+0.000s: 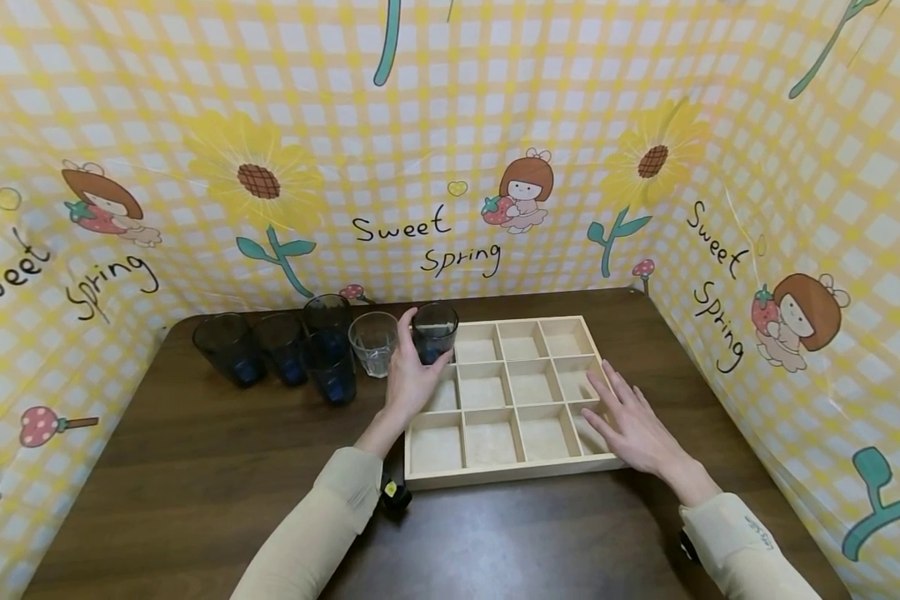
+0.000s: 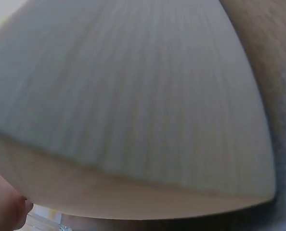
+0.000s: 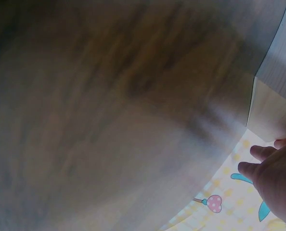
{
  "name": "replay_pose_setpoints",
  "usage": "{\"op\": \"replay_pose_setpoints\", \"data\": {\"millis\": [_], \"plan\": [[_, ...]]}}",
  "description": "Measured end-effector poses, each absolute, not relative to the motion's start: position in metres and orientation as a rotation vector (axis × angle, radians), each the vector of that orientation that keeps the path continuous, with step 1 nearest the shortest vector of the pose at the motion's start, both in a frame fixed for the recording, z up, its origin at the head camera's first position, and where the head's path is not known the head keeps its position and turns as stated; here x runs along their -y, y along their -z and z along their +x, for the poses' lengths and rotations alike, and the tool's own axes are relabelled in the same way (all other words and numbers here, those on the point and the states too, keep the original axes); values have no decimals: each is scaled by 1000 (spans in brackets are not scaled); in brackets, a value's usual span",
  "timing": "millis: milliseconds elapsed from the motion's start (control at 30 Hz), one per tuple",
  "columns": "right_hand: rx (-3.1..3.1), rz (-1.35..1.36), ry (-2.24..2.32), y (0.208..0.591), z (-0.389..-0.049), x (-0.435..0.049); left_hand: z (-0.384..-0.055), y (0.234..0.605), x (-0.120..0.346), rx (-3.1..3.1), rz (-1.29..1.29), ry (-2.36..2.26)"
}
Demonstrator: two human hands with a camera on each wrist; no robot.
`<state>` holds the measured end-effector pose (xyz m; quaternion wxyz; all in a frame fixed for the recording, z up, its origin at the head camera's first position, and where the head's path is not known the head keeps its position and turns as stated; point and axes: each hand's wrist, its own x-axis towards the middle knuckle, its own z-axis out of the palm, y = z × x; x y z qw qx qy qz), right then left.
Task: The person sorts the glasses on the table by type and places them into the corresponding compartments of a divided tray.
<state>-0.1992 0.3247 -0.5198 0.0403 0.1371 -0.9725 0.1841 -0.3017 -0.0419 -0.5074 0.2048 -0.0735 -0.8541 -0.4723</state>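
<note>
Near the far left corner of the tabletop stand four dark glasses, with a clear glass just beside them; the left elbow and wrist should swing wide of these. The left hand grips the held glass, fingers and thumb around its side, at the far left compartment of the wooden tray; whether its base touches the floor, I cannot tell. Best hold it upright, off the dividers. The right hand, fingers spread, holding nothing, lies over the tray's right wall; light pressure there should steady it.
</note>
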Motion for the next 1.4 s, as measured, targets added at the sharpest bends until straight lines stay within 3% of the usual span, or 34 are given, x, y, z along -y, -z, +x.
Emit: {"op": "replay_pose_setpoints", "data": {"millis": [600, 833, 1133, 1400], "plan": [[2981, 416, -563, 518, -199, -325, -282, 498, 63, 2635, -310, 1213], [2973, 423, -550, 519, -199, -324, -263, 486, 80, 2664, -524, 989], [2966, 415, -544, 519, -198, -325, -236, 459, 125, 2596, -792, 588], [2959, 418, -545, 519, -196, -324, -229, 444, 180, 2458, -807, 422]]}}
